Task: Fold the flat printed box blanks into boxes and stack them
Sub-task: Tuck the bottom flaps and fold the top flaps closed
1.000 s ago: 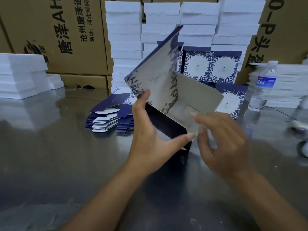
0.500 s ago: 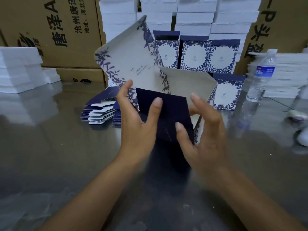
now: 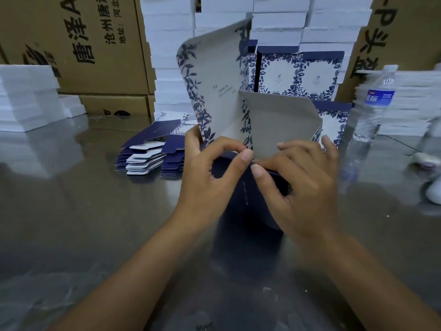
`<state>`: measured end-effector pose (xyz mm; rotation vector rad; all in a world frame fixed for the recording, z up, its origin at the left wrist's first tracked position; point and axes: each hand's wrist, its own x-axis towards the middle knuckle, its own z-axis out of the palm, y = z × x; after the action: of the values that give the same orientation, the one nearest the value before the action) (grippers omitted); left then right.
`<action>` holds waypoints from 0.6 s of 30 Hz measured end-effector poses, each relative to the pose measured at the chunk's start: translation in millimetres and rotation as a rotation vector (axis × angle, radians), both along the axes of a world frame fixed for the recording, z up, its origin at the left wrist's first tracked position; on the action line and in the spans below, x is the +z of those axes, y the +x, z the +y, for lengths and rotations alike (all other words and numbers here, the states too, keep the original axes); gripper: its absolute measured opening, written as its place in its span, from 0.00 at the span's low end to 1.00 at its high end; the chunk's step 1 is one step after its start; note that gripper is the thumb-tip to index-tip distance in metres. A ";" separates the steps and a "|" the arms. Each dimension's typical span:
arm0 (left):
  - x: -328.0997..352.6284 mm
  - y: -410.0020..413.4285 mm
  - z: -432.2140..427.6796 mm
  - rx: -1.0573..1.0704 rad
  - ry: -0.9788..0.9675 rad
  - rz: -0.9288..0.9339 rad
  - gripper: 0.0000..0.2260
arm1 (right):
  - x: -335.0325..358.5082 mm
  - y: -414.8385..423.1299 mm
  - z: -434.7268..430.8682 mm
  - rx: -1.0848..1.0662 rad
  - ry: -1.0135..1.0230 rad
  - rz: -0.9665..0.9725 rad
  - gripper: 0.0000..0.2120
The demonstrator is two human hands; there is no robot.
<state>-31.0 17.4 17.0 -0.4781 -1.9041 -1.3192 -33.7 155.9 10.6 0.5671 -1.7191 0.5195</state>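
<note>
Both thumbs brought together on navy flap since half-second back. Box blank point(image 3: 257, 120) held upright over table point(image 3: 95, 223), pinched by left hand point(image 3: 210, 177) and right hand point(image 3: 298, 185). Card judged light, stiff, crease-prone; best gripped at fold lines.

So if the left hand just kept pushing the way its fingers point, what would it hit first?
Probably the right hand. The left hand points rightward over the dark panel of the half-folded box, and the two thumbs look nearly touching, though depth is unclear.
</note>
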 end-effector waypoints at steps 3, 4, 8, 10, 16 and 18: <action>-0.9 0.0 -0.2 -0.044 -0.043 -0.037 0.03 | 0.8 2.0 -0.2 0.019 -0.026 -0.016 0.12; -0.9 -0.1 0.1 -0.052 -0.043 -0.049 0.04 | 1.2 2.7 -0.5 0.033 -0.034 -0.020 0.12; -1.6 -1.8 2.4 -0.025 -0.014 -0.043 0.09 | 0.6 5.3 -4.3 0.062 -0.051 -0.041 0.11; -1.9 -2.3 2.7 -0.024 -0.007 -0.044 0.09 | 0.7 5.3 -6.4 0.074 -0.064 -0.072 0.11; -2.0 -3.8 1.5 -0.025 -0.005 -0.071 0.08 | 4.7 3.5 0.6 -0.002 -0.031 -0.072 0.14; -1.3 -3.5 0.8 -0.017 0.000 -0.074 0.08 | 5.0 3.7 1.1 -0.019 -0.033 -0.073 0.14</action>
<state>-34.5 18.3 15.7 -0.4520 -1.9648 -1.3653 -30.0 157.0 15.6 0.5133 -1.7799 0.5593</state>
